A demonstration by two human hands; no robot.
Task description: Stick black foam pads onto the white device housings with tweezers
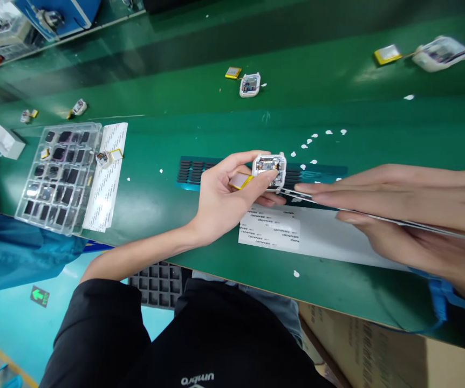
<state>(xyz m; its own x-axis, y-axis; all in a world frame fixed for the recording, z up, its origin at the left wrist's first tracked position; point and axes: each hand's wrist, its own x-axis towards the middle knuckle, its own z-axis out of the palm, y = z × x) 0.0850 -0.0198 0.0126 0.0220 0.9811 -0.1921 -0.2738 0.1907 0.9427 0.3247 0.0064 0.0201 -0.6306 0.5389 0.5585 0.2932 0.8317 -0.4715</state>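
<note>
My left hand (224, 188) holds a small white square device (270, 171) with its circuit board exposed, and a yellow flat battery (240, 180) on a wire lies against my palm. My right hand (398, 207) grips thin metal tweezers (297, 194), whose tip touches the lower edge of the device. Both hands hover above a black strip of small foam pads (194, 170) and a white label sheet (297, 231) on the green table (168, 129).
A clear tray of dark parts (56, 175) and a white sheet (109, 178) lie at left, beside another person's blue sleeve (14, 253). More white devices with yellow batteries (249, 84) (438, 52) lie farther back. White paper bits (317, 140) dot the table. A cardboard box (378, 345) stands below.
</note>
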